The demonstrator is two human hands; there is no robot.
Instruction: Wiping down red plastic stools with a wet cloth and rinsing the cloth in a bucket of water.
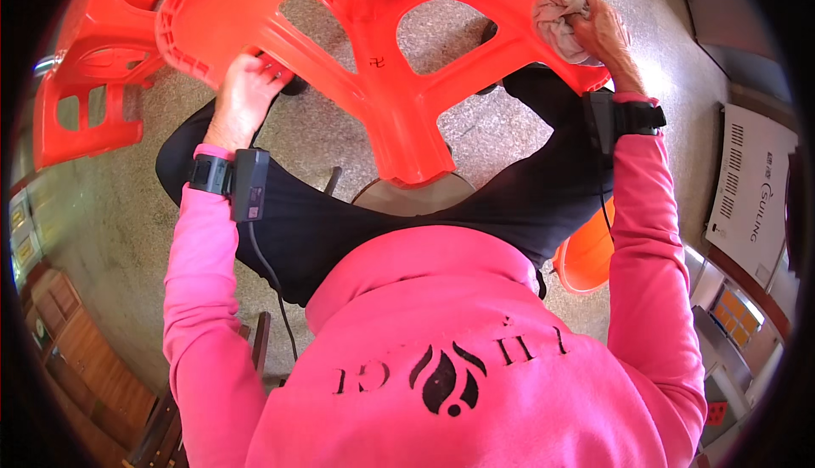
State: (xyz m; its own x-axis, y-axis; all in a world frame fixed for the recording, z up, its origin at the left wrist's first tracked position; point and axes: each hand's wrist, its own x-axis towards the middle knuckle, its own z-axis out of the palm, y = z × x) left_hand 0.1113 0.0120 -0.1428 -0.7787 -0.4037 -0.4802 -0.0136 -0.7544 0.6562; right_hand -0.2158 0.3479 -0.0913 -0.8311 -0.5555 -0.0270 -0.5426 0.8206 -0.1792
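A red plastic chair (pixel 382 92) is tilted in front of me between my knees, one leg pointing towards my lap. It has large oval openings and a small black mark. My left hand (pixel 245 89) grips its edge on the left, the fingers partly hidden by the plastic. In my right hand (pixel 605 32) is a crumpled pale cloth (pixel 559 21), pressed against a chair part at the upper right. The chair's upper end runs out of view.
Another red plastic chair (pixel 95 105) stands at the left. An orange bucket (pixel 586 255) is on the floor by my right thigh. A white box (pixel 754 194) bearing writing lies farther right, and wooden furniture (pixel 95 360) is at lower left. Cables hang from both wrist devices.
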